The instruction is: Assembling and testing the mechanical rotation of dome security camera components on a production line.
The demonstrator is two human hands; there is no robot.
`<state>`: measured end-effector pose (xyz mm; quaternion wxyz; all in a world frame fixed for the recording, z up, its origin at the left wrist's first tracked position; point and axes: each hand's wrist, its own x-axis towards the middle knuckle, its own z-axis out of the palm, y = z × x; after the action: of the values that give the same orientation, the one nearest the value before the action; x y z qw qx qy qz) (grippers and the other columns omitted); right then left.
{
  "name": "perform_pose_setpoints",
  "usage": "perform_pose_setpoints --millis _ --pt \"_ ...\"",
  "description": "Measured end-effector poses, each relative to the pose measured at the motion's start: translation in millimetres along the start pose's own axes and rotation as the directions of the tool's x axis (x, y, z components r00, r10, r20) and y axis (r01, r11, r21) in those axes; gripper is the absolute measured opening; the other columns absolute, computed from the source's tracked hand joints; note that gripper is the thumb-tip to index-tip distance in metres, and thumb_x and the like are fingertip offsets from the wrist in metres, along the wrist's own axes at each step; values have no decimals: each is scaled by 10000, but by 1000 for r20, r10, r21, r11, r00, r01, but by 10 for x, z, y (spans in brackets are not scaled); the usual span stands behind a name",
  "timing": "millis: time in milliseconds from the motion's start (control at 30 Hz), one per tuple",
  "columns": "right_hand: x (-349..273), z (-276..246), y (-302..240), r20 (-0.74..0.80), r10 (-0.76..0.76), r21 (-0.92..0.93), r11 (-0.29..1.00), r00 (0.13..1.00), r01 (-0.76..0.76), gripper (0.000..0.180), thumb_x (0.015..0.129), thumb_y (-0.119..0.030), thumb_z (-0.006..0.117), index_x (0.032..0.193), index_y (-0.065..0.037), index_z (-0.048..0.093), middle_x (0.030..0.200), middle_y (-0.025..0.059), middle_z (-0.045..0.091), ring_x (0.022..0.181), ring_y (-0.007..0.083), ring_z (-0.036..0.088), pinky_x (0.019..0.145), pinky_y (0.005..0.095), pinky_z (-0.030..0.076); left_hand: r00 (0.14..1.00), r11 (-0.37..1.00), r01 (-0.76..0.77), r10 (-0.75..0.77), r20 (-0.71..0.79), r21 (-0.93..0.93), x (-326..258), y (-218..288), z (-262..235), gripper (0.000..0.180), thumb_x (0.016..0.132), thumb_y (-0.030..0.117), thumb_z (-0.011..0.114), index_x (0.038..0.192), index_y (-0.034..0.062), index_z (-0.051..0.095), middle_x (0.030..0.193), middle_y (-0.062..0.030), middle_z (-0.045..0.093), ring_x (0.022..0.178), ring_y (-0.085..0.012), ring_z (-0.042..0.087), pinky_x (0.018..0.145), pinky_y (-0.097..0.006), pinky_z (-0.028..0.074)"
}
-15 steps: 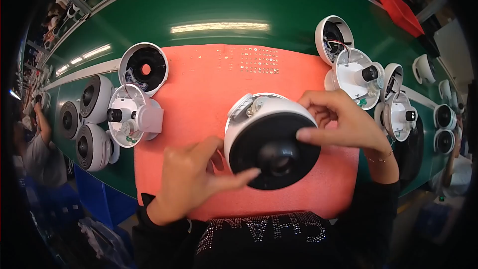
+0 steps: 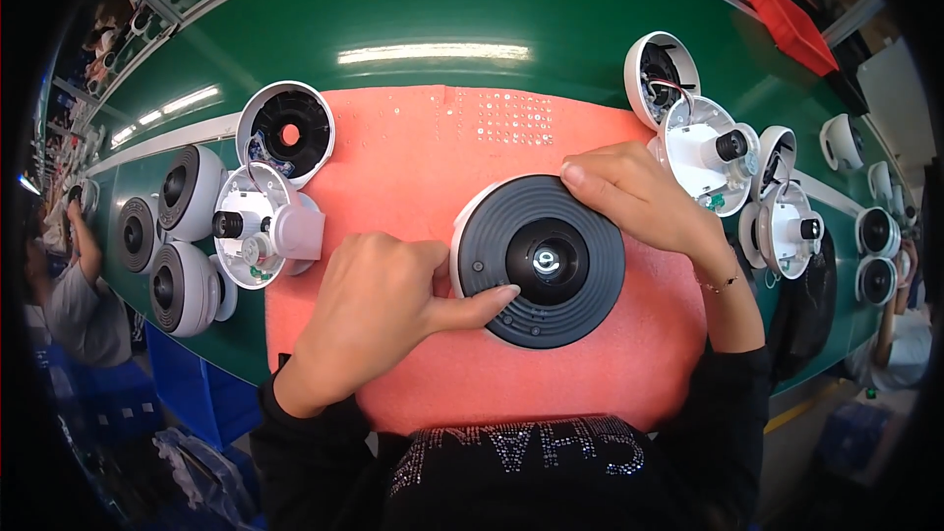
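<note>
A round white security camera (image 2: 598, 285) sits over the mat in front of me. Its dark grey ringed front faces up, with a glossy lens in the middle. My left hand (image 2: 379, 310) grips its left edge, the thumb lying across the ringed front beside the lens and the other fingers curled at the rim. At the upper right edge, my right hand (image 2: 644, 199) holds the rim, its fingers partly hidden behind the camera.
Rows of small screws (image 2: 514, 120) lie on the orange mat (image 2: 413, 172). Opened camera housings (image 2: 258, 226) stand left, and more opened housings (image 2: 710, 152) right. Closed cameras (image 2: 187, 187) cluster farther left. A red bin (image 2: 792, 28) is far right, a blue bin (image 2: 202, 388) lower left.
The camera has tipped back from leaning toward me, so its ringed front now faces up. My right hand has shifted slightly up and left, its thumb moving from the front to the rim.
</note>
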<state>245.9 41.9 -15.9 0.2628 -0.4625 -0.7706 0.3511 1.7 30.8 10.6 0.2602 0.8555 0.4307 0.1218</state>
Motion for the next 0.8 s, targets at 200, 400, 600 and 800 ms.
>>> perform_pose_setpoints --millis 200,400,600,800 --pt "-5 15 -54 50 24 -129 992 998 -18 401 919 -269 402 642 16 454 549 165 431 507 292 429 523 370 338 999 999 45 -45 17 -26 -12 -23 15 404 658 345 726 555 -16 578 432 -81 506 366 -178 504 395 -280 387" --pt "-8 -26 -183 15 87 -381 922 996 -74 489 899 -371 424 584 -23 561 490 141 491 487 310 503 506 394 388 996 997 60 -57 65 -41 0 -36 -3 487 680 405 708 537 -38 564 440 -145 497 402 -287 518 444 -352 417" --pt "-25 -18 -177 19 96 -356 931 995 -83 510 893 -382 428 564 -14 554 486 147 493 486 305 511 492 392 390 994 988 73 -61 90 -133 0 -24 -12 484 691 406 697 534 -31 564 434 -152 485 402 -288 514 443 -352 412" --pt "-13 -38 -244 -20 260 -598 771 966 -220 535 862 -464 453 601 -16 581 489 151 502 488 311 522 505 395 408 993 977 5 -29 112 215 45 -58 4 470 712 395 678 542 -33 585 437 -158 497 396 -302 518 458 -357 432"
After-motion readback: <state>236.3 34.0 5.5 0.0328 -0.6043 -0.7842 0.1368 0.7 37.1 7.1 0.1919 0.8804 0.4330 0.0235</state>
